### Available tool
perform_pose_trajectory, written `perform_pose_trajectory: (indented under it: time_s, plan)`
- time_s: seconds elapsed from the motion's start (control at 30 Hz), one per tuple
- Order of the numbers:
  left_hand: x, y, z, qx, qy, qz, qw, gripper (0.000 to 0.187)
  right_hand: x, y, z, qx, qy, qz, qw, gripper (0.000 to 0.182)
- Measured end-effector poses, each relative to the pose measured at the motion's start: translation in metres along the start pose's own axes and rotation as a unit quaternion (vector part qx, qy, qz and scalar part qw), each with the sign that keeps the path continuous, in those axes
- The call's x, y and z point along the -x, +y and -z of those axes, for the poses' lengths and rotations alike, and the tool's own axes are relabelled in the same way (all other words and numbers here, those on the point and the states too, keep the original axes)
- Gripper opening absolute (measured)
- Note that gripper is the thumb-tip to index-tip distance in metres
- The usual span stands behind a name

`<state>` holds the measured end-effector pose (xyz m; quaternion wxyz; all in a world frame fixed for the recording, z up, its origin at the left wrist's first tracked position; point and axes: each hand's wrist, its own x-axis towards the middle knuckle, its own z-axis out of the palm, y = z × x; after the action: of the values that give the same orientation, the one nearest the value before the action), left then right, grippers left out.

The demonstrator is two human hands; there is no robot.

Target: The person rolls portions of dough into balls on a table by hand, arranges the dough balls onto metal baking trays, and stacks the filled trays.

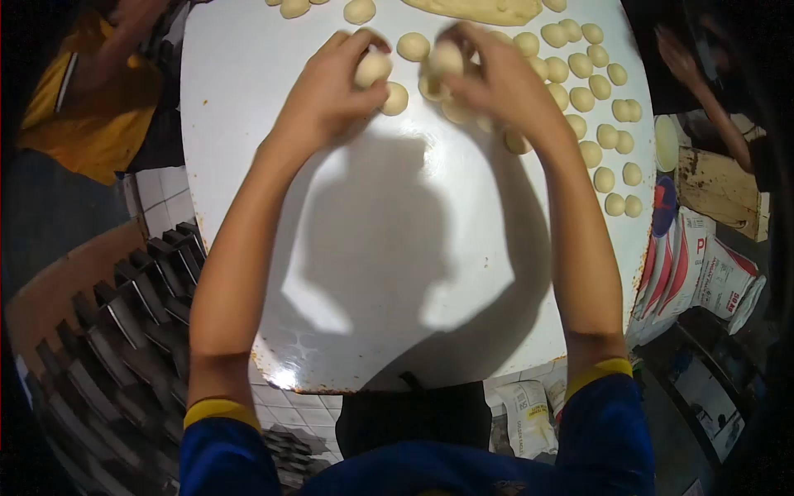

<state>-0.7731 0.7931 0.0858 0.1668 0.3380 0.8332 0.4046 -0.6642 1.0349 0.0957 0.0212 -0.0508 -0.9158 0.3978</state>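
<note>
**Left ball [374,69] and right ball [447,59], both in hand near the dough slab [475,8]**

The left ball is in the left hand [331,83], to the left and on the near side of the dough slab. That hand is part closed: fingers curve over the far side and the thumb comes round the near side, a loose cradle that probably spares the soft surface from dents. A loose ball [396,99] lies on the table just beside the thumb; whether they touch, I cannot tell.

The right ball is at the right hand [509,83], on the slab's near side. The fingers are curled round it, also part closed, though blur hides how firm the hold is. A lower ball [428,86] shows partly behind it.

Between the hands, a middle ball [413,47] rests untouched, just off the slab's near left end. Many more balls [582,99] spread to the slab's right and towards the near side, some touching in pairs, most a little apart, perhaps so they do not stick together. A few others [360,11] lie to its left.

The slab itself lies across the far part of the white table [227,99], which leaves it beyond both hands. Past the table, far to the slab's right, is another person's hand [676,56], holding nothing that I can make out.
</note>
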Motion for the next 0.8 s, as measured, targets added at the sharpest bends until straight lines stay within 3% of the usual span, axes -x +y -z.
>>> perform_pose_trajectory:
  time_s: [0.03, 0.1, 0.17, 0.23, 0.3, 0.33, 0.37, 0.43, 0.47, 0.57, 0.6, 0.63, 0.67, 0.73, 0.8]
  plan:
    - [-0.017, -0.005, -0.009, -0.003, 0.003, -0.002, 1.000, 0.046, -0.027, 0.012, -0.005, 0.019, 0.083, 0.045, 0.995, 0.048]
    - [-0.035, -0.028, -0.033, -0.085, -0.030, -0.006, 0.996, 0.055, -0.075, 0.046, -0.020, 0.062, 0.052, 0.029, 0.996, 0.048]
    - [-0.035, -0.043, -0.044, -0.084, -0.052, 0.004, 0.995, 0.059, -0.097, 0.056, -0.027, 0.104, 0.025, 0.015, 0.994, 0.049]
    - [-0.041, -0.039, -0.024, -0.037, -0.068, 0.037, 0.996, 0.060, -0.107, 0.045, -0.029, 0.227, 0.023, 0.021, 0.973, 0.052]
    - [-0.045, -0.050, -0.007, -0.024, 0.055, 0.034, 0.998, 0.064, -0.121, 0.032, -0.038, 0.205, 0.071, 0.035, 0.976, 0.052]
    - [-0.057, -0.069, 0.006, -0.109, 0.138, -0.028, 0.984, 0.068, -0.131, 0.024, -0.046, 0.137, 0.082, 0.043, 0.986, 0.052]
    - [-0.068, -0.086, 0.015, -0.212, 0.208, -0.017, 0.955, 0.067, -0.141, 0.016, -0.055, 0.068, 0.092, 0.049, 0.992, 0.052]
    - [-0.095, -0.112, 0.024, -0.263, 0.264, 0.012, 0.928, 0.052, -0.154, -0.018, -0.072, 0.120, 0.036, 0.011, 0.992, 0.056]
    - [-0.112, -0.132, 0.028, -0.265, 0.266, 0.013, 0.927, 0.052, -0.145, -0.039, -0.086, 0.148, 0.092, 0.011, 0.985, 0.049]
    - [-0.134, -0.165, 0.038, -0.294, 0.216, -0.002, 0.931, 0.055, -0.179, -0.012, -0.112, 0.151, 0.125, 0.025, 0.980, 0.053]
    - [-0.131, -0.150, 0.040, -0.253, 0.233, 0.004, 0.939, 0.043, -0.186, -0.006, -0.113, 0.138, 0.102, 0.007, 0.985, 0.052]
    - [-0.122, -0.133, 0.041, -0.209, 0.248, 0.012, 0.946, 0.030, -0.185, 0.000, -0.114, 0.127, 0.077, -0.013, 0.989, 0.051]
    - [-0.106, -0.117, 0.044, -0.194, 0.258, -0.005, 0.946, 0.032, -0.163, -0.006, -0.103, 0.047, 0.092, 0.021, 0.994, 0.048]
    - [-0.038, -0.091, 0.039, -0.190, 0.279, -0.059, 0.939, 0.048, -0.080, -0.034, -0.069, -0.049, 0.090, 0.055, 0.993, 0.042]
    - [0.058, -0.053, 0.014, -0.150, 0.194, -0.038, 0.969, 0.039, 0.020, -0.045, -0.055, -0.049, 0.032, 0.045, 0.997, 0.036]
